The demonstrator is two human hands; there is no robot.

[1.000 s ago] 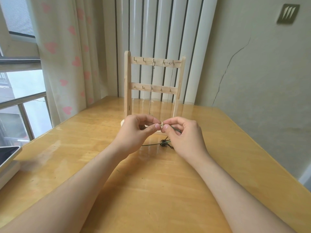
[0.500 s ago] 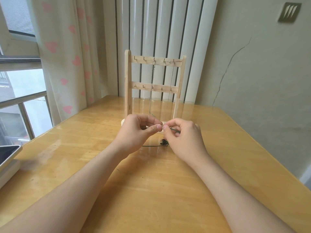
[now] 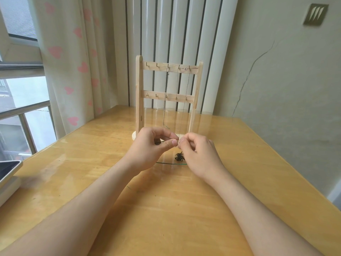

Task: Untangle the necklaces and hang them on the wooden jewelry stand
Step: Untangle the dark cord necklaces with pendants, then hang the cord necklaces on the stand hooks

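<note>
The wooden jewelry stand (image 3: 139, 93) rises at the back of the table, with two rows of small hooks. Two silver chains (image 3: 165, 100) hang from hooks on its top bar. In front of its base, my left hand (image 3: 151, 146) and my right hand (image 3: 198, 154) meet fingertip to fingertip, both pinching a thin necklace end between thumb and forefinger. A black tangled bunch of that necklace (image 3: 179, 156) dangles just below my right fingers. A thin dark cord (image 3: 169, 163) runs across the table under my hands.
The yellow wooden table (image 3: 184, 209) reaches the window at the left and a cracked wall at the right. A tablet on a white box (image 3: 8, 172) lies at the left edge. Heart-print curtains hang behind the stand.
My hands have stayed pinched together in front of the stand. The black tangle hangs slightly further right, under my right fingers.
</note>
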